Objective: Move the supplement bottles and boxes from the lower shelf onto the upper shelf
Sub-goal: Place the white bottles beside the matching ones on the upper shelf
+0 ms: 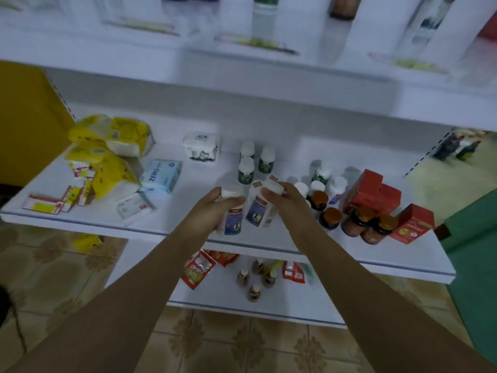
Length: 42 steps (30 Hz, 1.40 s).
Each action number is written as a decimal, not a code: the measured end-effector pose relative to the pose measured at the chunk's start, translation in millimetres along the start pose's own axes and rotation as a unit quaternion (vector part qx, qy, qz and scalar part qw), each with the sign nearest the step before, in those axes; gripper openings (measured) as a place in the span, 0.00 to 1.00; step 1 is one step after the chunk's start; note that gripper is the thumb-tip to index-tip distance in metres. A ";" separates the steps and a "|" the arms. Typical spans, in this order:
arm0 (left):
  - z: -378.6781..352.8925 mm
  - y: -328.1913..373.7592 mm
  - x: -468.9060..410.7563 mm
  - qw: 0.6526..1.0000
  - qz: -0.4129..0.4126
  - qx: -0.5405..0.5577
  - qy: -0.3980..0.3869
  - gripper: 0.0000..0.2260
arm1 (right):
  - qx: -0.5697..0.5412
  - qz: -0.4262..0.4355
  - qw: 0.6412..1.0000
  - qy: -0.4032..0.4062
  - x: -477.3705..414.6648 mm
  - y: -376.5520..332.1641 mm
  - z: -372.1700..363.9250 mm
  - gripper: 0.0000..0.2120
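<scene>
My left hand [215, 205] grips a white bottle with a blue label [233, 220] above the front of the white middle shelf [188, 238]. My right hand [282, 196] holds the white cap of another blue-label bottle [259, 208], which is tilted beside the first. Behind them stand three green-label bottles [246, 168]. To the right are white-capped bottles [336, 187], amber jars with orange lids [360, 222] and red boxes [373, 192]. On the lower shelf [215, 302] lie small brown bottles [254, 292] and red sachets [197, 269].
Yellow tissue packs [113, 135], a blue pack [161, 175], a white tissue pack [201, 146] and small red-and-white boxes [53, 200] fill the shelf's left side. A higher shelf [242, 65] with blurred bottles hangs above. Patterned tile floor lies below; something green [473, 254] stands at right.
</scene>
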<state>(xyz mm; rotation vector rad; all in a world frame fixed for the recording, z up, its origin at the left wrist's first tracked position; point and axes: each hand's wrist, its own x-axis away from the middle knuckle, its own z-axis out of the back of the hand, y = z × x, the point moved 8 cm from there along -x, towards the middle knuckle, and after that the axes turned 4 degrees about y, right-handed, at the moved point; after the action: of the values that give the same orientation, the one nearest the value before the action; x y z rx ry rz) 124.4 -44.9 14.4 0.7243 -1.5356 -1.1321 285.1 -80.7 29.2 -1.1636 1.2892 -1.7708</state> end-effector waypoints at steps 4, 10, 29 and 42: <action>3.7 42.5 36.5 0.997 -0.042 0.059 -0.034 0.16 | -0.055 -0.017 0.996 -0.067 35.4 -31.6 -17.7 0.13; 8.8 106.6 104.3 0.985 -0.122 0.079 -0.089 0.10 | -0.116 0.051 0.984 -0.128 104.4 -105.1 -27.8 0.07; 28.3 278.4 231.3 0.935 -0.300 0.147 -0.120 0.19 | -0.142 0.273 0.946 -0.102 213.7 -293.6 -23.7 0.14; 91.8 293.8 212.4 0.941 -0.282 0.140 -0.121 0.13 | -0.124 0.222 0.944 -0.208 176.2 -313.7 -98.8 0.15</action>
<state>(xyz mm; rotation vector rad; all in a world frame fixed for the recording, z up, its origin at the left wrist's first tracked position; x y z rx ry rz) 10.6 -97.0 366.8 1.3188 -1.7734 -1.4774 124.0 -101.7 365.1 -1.1848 1.3978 -0.9946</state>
